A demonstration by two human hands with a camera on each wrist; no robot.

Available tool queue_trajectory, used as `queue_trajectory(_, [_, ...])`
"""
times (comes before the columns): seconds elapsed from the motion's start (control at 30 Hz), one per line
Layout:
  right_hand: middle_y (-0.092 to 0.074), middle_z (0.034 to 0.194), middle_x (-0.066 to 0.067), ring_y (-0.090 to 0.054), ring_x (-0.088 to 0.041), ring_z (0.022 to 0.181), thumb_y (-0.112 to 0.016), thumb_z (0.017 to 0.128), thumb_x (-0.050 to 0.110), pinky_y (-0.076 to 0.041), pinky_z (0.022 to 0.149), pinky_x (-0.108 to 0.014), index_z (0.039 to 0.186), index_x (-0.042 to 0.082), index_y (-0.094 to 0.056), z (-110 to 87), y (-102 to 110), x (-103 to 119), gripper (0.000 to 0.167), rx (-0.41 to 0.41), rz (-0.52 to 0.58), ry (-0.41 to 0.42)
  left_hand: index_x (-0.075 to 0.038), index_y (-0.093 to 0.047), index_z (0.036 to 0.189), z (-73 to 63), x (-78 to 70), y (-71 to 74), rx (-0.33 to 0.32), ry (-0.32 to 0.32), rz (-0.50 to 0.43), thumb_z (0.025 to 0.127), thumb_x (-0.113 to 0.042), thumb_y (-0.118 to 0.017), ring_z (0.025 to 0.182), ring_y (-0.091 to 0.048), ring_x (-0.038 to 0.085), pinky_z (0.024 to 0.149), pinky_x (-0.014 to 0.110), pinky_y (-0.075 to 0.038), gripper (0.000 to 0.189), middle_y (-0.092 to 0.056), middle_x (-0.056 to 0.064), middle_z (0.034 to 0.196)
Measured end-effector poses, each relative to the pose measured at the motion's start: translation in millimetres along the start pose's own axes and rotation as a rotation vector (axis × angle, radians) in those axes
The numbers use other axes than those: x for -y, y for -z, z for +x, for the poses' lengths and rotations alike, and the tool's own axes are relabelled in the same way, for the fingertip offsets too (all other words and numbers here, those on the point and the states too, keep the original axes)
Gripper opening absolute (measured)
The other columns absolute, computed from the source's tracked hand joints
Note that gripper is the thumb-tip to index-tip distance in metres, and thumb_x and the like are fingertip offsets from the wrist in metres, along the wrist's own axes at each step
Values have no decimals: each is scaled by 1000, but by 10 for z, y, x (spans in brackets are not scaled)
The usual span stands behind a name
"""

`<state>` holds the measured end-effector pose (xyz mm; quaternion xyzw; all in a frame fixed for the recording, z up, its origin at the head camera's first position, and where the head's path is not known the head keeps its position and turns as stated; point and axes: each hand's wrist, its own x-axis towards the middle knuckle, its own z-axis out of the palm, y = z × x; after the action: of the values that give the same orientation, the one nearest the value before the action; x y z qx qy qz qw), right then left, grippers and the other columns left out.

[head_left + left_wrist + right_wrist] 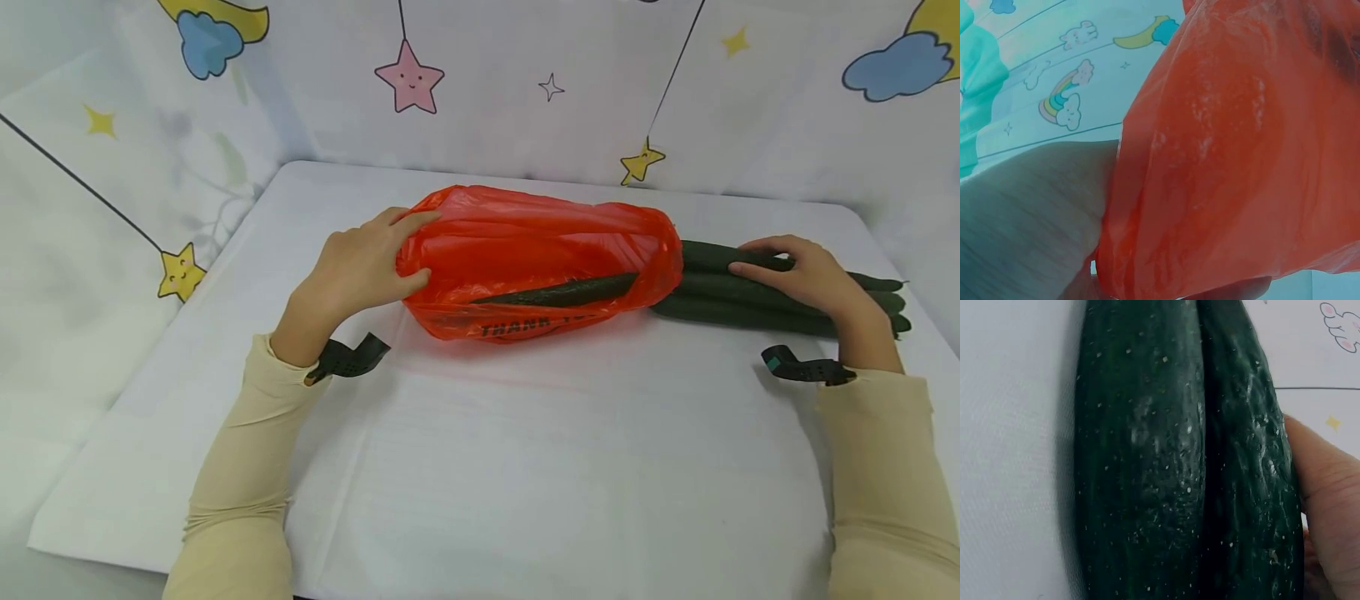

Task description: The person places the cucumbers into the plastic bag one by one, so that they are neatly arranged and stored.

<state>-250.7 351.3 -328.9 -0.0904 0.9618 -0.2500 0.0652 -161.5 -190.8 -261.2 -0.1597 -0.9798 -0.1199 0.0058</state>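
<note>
A red plastic bag (517, 237) with printed black lettering lies on the table, its opening facing up toward the head camera. My left hand (360, 262) holds the bag's left end between thumb and fingers; in the left wrist view the red film (1229, 156) covers most of that hand. One dark green cucumber (577, 292) shows inside the bag. Several more cucumbers (735, 292) lie side by side at the bag's right end. My right hand (817, 275) grips the farthest of these, and its thumb (1329, 487) lies along a cucumber (1250, 450) in the right wrist view.
A white-covered table (570, 467) extends in front of both arms. Behind it hangs a white cloth backdrop (495, 125) with stars, moons and clouds. Black wrist straps with camera mounts (348, 358) stick out beside both sleeves.
</note>
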Motion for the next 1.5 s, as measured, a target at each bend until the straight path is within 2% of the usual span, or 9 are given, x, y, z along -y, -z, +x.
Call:
queue_trajectory(0.2, [-39,139,-32,-31,-50,126,-56,96,44,-25,98,-71,139,-1,-45,17,6,13,64,37,-18,-25,-20,-40,150,4,-5,-3,2,-4,2,88,-32,-60,92,-64,35,67,47,-54,66,-47,16,142])
queue_trajectory(0.4, [-40,137,-33,-33,-50,124,-55,97,44,-26,98,-70,138,-3,-44,24,3,19,64,48,-23,-10,-20,-40,149,7,-5,-6,-1,-7,6,88,-32,-59,94,-64,35,68,47,-54,66,-47,16,142])
queue_trajectory(0.8, [-46,132,-33,-37,-48,120,-61,96,33,-27,99,-70,132,-3,-51,23,-17,10,52,-44,-3,55,-20,-40,150,3,-7,5,3,0,2,88,-32,-59,98,-64,37,70,49,-54,66,-45,17,145])
queue_trajectory(1.23, [-46,135,-33,-35,-52,125,-62,96,31,-23,104,-70,131,-3,-54,10,12,39,50,-85,-21,90,-21,-40,150,14,0,-3,2,-1,-4,88,-32,-58,100,-63,36,70,48,-53,65,-45,15,146])
queue_trajectory(1.33, [-47,134,-32,-38,-49,122,-62,95,29,-24,103,-69,131,-3,-54,0,12,35,49,-102,-7,96,-21,-39,150,21,3,-9,10,2,-5,88,-32,-59,102,-62,35,70,48,-53,66,-44,15,146])
queue_trajectory(1.43, [-50,132,-26,-40,-38,117,-64,95,29,-28,101,-65,131,-1,-56,-3,1,31,47,-135,-10,109,-21,-39,150,21,7,-11,17,9,-7,88,-33,-59,105,-61,36,72,48,-53,66,-43,15,147])
queue_trajectory(1.47, [-52,130,-22,-41,-33,114,-64,94,29,-30,100,-62,130,0,-57,-1,-3,31,47,-149,-9,113,-21,-39,150,19,7,-10,18,12,-7,88,-33,-59,106,-61,36,72,49,-53,66,-43,15,147])
queue_trajectory(1.5, [-54,128,-13,-41,-28,112,-65,94,29,-30,99,-61,130,2,-58,3,-5,31,46,-163,-8,120,-21,-39,150,18,9,-9,19,14,-7,88,-33,-60,107,-61,36,73,49,-53,66,-43,15,147])
